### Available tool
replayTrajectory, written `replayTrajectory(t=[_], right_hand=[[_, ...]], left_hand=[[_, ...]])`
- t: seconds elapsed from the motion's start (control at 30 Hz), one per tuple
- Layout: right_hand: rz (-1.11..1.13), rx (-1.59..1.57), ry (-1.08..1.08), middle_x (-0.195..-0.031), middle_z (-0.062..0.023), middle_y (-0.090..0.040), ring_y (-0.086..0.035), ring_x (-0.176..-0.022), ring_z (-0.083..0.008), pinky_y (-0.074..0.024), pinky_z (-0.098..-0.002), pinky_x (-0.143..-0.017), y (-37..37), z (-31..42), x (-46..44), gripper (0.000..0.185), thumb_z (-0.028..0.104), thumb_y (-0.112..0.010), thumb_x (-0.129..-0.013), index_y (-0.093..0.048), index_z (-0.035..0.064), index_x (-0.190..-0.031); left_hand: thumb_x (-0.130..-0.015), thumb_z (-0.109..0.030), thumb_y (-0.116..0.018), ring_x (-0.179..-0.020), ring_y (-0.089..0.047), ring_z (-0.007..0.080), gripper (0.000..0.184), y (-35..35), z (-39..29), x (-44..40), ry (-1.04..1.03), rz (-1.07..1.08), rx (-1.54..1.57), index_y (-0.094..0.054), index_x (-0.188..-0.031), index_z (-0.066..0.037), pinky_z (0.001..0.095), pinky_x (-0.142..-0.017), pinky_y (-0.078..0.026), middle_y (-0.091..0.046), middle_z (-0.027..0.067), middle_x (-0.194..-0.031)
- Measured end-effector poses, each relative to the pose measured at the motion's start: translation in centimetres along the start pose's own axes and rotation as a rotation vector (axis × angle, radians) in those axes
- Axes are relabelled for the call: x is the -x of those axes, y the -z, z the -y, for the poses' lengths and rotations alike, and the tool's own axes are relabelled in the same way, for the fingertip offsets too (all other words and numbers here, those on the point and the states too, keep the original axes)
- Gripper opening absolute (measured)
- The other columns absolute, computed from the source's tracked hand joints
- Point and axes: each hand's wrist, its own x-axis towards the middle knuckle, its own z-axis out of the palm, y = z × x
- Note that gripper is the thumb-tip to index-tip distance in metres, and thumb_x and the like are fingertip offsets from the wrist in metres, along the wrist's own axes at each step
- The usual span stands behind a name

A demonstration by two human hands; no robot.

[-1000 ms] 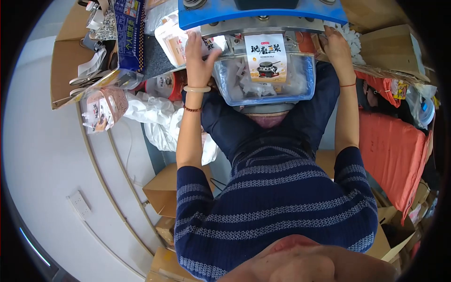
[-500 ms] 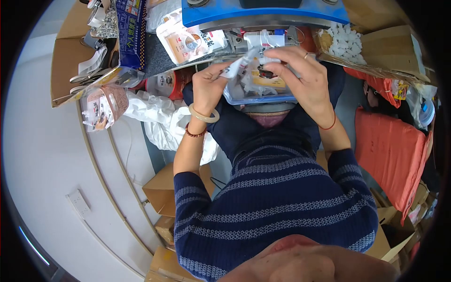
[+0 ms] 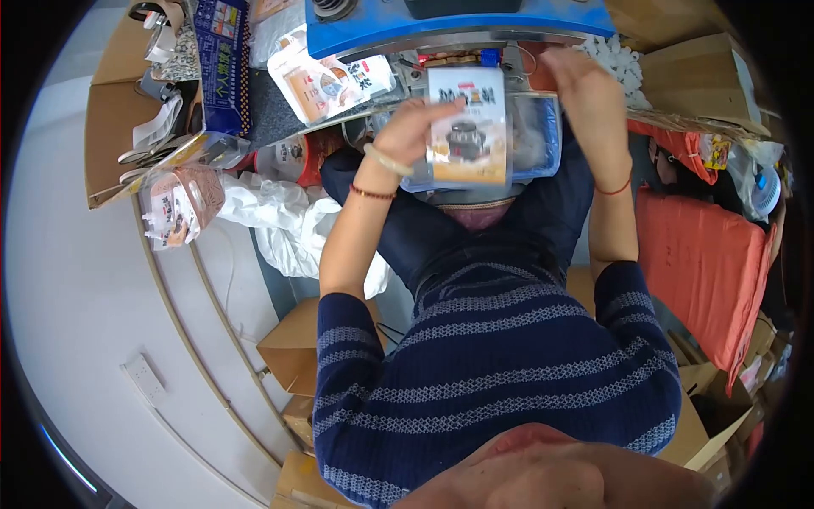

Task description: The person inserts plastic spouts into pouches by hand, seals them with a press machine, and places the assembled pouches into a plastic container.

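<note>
My left hand (image 3: 410,129) pinches the left edge of a flat printed pouch (image 3: 467,157), which has dark lettering, a pot picture and an orange lower band. The pouch is held face up over a clear plastic tub (image 3: 549,161) at my lap and covers much of it. My right hand (image 3: 585,83) is empty as far as I can see, raised beside the carton of small white plastic pieces (image 3: 617,66). Motion smears its fingers, so whether they touch the pieces is unclear.
A blue machine (image 3: 458,24) stands ahead. More printed pouches (image 3: 326,81) lie on the bench to the left, beside a dark blue packet (image 3: 222,68). A filled clear bag (image 3: 182,204) hangs at far left. A red padded bundle (image 3: 699,271) stands at right.
My right hand has left the pouch and moved right and up to the carton of white pieces. The pouch, tilted and crumpled between both hands before, now lies flat in view in my left hand.
</note>
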Motion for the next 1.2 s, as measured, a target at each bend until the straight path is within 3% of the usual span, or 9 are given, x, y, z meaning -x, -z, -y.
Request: replayTrajectory(t=[0.03,0.2,0.33,0.6,0.77,0.97,1.03,1.07,1.2], right_hand=[[0.124,0.179,-0.341,-0.102,-0.0197,-0.067,-0.063,-0.095,-0.0385,-0.0517,-0.0454,-0.079,1.6,1.3,-0.6,0.028,0.023,-0.054,-0.095,-0.066,0.0052,-0.111],[0.075,0.236,-0.192,-0.097,-0.0199,-0.066,-0.064,-0.089,-0.0394,-0.0517,-0.0482,-0.072,-4.7,-8.4,0.5,0.020,0.018,-0.056,-0.089,-0.065,0.0057,-0.102],[0.102,0.194,-0.078,-0.088,-0.0193,-0.065,-0.064,-0.083,-0.0395,-0.0521,-0.0482,-0.071,-5.7,-9.9,-0.3,0.018,0.014,-0.056,-0.087,-0.065,0.0069,-0.100],[-0.094,0.194,-0.055,-0.101,-0.0199,-0.065,-0.063,-0.089,-0.0387,-0.0518,-0.0454,-0.078,-5.7,-8.8,0.0,0.021,0.016,-0.055,-0.090,-0.064,0.0037,-0.105],[-0.313,-0.159,-0.316,-0.100,-0.0165,-0.068,-0.066,-0.086,-0.0261,-0.0511,-0.0355,-0.078,-2.7,-4.5,1.6,0.027,0.021,-0.058,-0.098,-0.063,-0.0001,-0.114],[-0.286,-0.264,-0.330,-0.103,-0.0109,-0.070,-0.064,-0.089,-0.0139,-0.0500,-0.0278,-0.080,-1.8,-2.5,3.1,0.026,0.019,-0.063,-0.096,-0.064,0.0003,-0.114],[-0.321,-0.198,-0.321,-0.101,-0.0095,-0.069,-0.065,-0.088,-0.0131,-0.0499,-0.0262,-0.081,-2.4,-4.5,3.1,0.025,0.018,-0.063,-0.096,-0.065,0.0007,-0.115],[-0.320,-0.183,-0.336,-0.101,-0.0095,-0.070,-0.065,-0.088,-0.0129,-0.0499,-0.0263,-0.081,-3.0,-5.9,3.2,0.025,0.018,-0.063,-0.096,-0.066,0.0007,-0.115],[-0.290,-0.268,-0.349,-0.103,-0.0098,-0.071,-0.066,-0.090,-0.0132,-0.0501,-0.0264,-0.081,-4.3,-8.0,3.7,0.028,0.019,-0.062,-0.097,-0.065,0.0002,-0.117]], left_hand=[[-0.088,-0.006,-0.069,-0.092,-0.068,0.0173,0.025,-0.2,-0.3,-1.1,-0.025,-0.028,0.076,-0.065,-0.108,0.008,0.0305,-0.083,-0.056,-0.070,0.0138,-0.105],[-0.091,-0.013,-0.069,-0.094,-0.068,0.0183,0.030,-1.4,0.0,-0.5,-0.155,-0.166,0.017,-0.062,-0.110,0.009,0.0329,-0.085,-0.056,-0.069,0.0135,-0.107],[-0.094,-0.015,-0.065,-0.097,-0.067,0.0188,0.031,-0.9,1.1,0.2,-0.109,-0.026,0.110,-0.060,-0.115,0.007,0.0334,-0.085,-0.057,-0.068,0.0126,-0.109],[-0.093,-0.009,-0.066,-0.100,-0.067,0.0184,0.026,-0.3,3.1,1.4,-0.140,-0.084,0.058,-0.063,-0.114,0.007,0.0326,-0.089,-0.055,-0.068,0.0124,-0.111],[-0.093,-0.010,-0.067,-0.095,-0.067,0.0161,0.028,0.2,3.9,0.8,-0.158,-0.115,0.061,-0.063,-0.114,0.007,0.0308,-0.085,-0.055,-0.069,0.0106,-0.108],[-0.091,-0.012,-0.070,-0.081,-0.062,0.0088,0.017,2.8,5.9,2.2,-0.178,-0.133,-0.203,-0.072,-0.097,0.004,0.0236,-0.073,-0.048,-0.071,0.0067,-0.093],[-0.091,-0.012,-0.069,-0.081,-0.062,0.0097,0.020,5.9,7.6,5.3,-0.089,-0.167,-0.207,-0.071,-0.101,0.005,0.0243,-0.075,-0.049,-0.071,0.0061,-0.093],[-0.093,-0.008,-0.065,-0.096,-0.065,0.0166,0.022,8.9,8.8,7.0,-0.117,-0.218,-0.103,-0.067,-0.108,0.008,0.0301,-0.088,-0.051,-0.069,0.0115,-0.108],[-0.097,-0.005,-0.055,-0.103,-0.065,0.0254,0.028,24.4,12.6,15.1,-0.329,-0.629,0.252,-0.057,-0.122,0.006,0.0382,-0.096,-0.052,-0.065,0.0136,-0.115]])
